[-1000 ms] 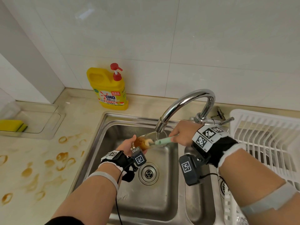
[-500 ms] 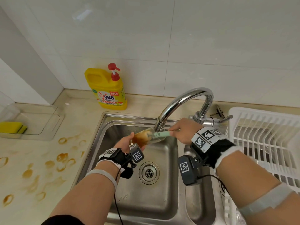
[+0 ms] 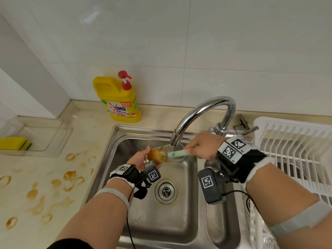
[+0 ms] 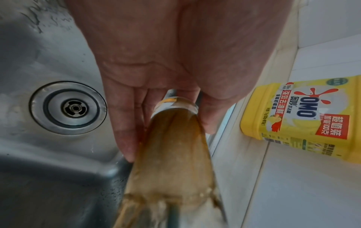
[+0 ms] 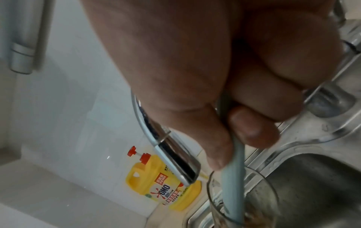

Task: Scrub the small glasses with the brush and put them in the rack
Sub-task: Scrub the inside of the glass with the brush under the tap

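A small glass (image 3: 162,154) smeared brown inside lies tilted on its side over the sink basin, just under the tap spout. My left hand (image 3: 142,157) grips its base end; in the left wrist view the fingers (image 4: 126,123) wrap the brown-coated glass (image 4: 171,146). My right hand (image 3: 203,147) grips the pale green brush handle (image 3: 177,154), whose head is inside the glass. In the right wrist view the thumb and fingers pinch the handle (image 5: 234,177) going into the glass mouth (image 5: 254,192). The white rack (image 3: 294,150) stands at the right.
The chrome tap (image 3: 203,112) arches over the steel sink (image 3: 161,203) with its drain (image 3: 166,191). A yellow detergent bottle (image 3: 120,101) stands behind the sink. Brown ring stains mark the counter (image 3: 53,186) at left, near a clear tray with a yellow sponge (image 3: 14,142).
The brush has gone deeper into the glass, and the glass has tipped so its mouth faces more to the right. Both hands stay under the spout.
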A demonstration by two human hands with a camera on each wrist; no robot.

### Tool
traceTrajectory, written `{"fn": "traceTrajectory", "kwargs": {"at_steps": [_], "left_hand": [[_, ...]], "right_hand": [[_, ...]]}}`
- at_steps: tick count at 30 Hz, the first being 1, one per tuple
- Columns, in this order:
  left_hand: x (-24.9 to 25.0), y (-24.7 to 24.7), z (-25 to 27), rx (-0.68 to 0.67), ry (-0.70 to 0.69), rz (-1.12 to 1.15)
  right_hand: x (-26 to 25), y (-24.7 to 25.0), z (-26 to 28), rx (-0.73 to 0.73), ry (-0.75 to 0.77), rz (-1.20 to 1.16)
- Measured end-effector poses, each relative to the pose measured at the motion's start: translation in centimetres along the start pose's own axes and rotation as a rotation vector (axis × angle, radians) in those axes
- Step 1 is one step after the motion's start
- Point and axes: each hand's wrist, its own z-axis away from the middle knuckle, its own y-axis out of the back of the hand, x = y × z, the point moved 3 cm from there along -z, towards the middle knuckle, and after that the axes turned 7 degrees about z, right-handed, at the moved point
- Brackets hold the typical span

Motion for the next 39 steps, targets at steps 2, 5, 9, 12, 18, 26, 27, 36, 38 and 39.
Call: {"fn": "traceTrajectory", "kwargs": {"at_steps": [2, 5, 9, 12, 18, 26, 27, 36, 38, 39], "left_hand": [[-0.2, -0.2, 0.1, -0.005, 0.01, 0.011], [-0.2, -0.8, 0.6, -0.027, 0.006, -0.005], [0.3, -0.7, 0.5, -0.021, -0.007, -0.048], [0.6, -0.7, 0.7, 0.001, -0.018, -0.001], [0.5, -1.1, 1.1, -0.02, -0.004, -0.036], [-0.5, 0.8, 0.1, -0.001, 0.002, -0.036], [-0.6, 0.9, 0.1, 0.002, 0.004, -0.052], [-1.0, 1.5, -0.3, -0.005, 0.009, 0.027], [-0.8, 1.4, -0.2, -0.019, 0.001, 0.031], [-0.8, 1.4, -0.1, -0.027, -0.001, 0.026]], "right_hand": [[0.3, 0.1, -0.5, 0.092, -0.016, -0.009], [0.8, 0.1, -0.6, 0.106, -0.096, 0.096], [0.4, -0.1, 0.1, -0.057, 0.004, 0.062], [0.3, 0.0, -0.3, 0.097, 0.003, -0.059], [0.8, -0.3, -0.5, 0.076, -0.053, -0.01], [0.0, -2.1, -0.7, 0.003, -0.049, 0.163], [-0.1, -2.2, -0.8, 0.01, -0.059, 0.192], [-0.6, -2.4, -1.2, 0.082, -0.053, 0.383], [-0.5, -2.5, -1.4, 0.073, -0.035, 0.38], [-0.3, -2.6, -1.5, 0.062, -0.026, 0.381]]}}
